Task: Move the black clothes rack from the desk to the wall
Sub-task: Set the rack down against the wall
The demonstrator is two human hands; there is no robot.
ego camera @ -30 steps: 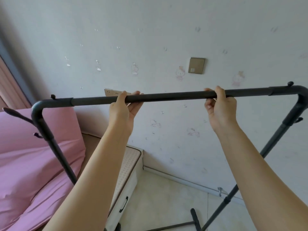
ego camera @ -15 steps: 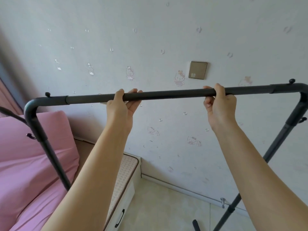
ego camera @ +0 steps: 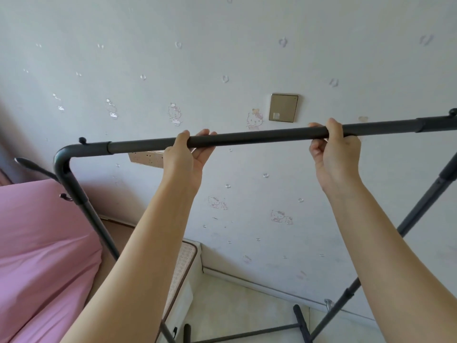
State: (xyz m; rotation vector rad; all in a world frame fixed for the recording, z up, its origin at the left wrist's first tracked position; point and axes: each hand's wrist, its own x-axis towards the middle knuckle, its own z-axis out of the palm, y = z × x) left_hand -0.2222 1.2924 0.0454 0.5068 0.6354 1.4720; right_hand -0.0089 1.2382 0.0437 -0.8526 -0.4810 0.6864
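Note:
The black clothes rack [ego camera: 259,136] stands in front of me, its top bar running almost level across the view, close to the pale wall [ego camera: 222,58]. My left hand [ego camera: 185,157] grips the bar left of its middle. My right hand [ego camera: 333,154] grips it further right. The left upright slants down past the bed, the right upright slants down to the floor. Part of the rack's base bars [ego camera: 299,323] shows at the bottom.
A bed with a pink sheet [ego camera: 42,243] fills the lower left. A low white bedside cabinet [ego camera: 183,268] sits between bed and wall. A gold switch plate [ego camera: 284,107] and a socket strip [ego camera: 146,158] are on the wall. Pale tiled floor [ego camera: 235,305] lies below.
The rack's left end has shifted to the right in view and its base bars show again at the bottom. Both hands keep their hold on the top bar.

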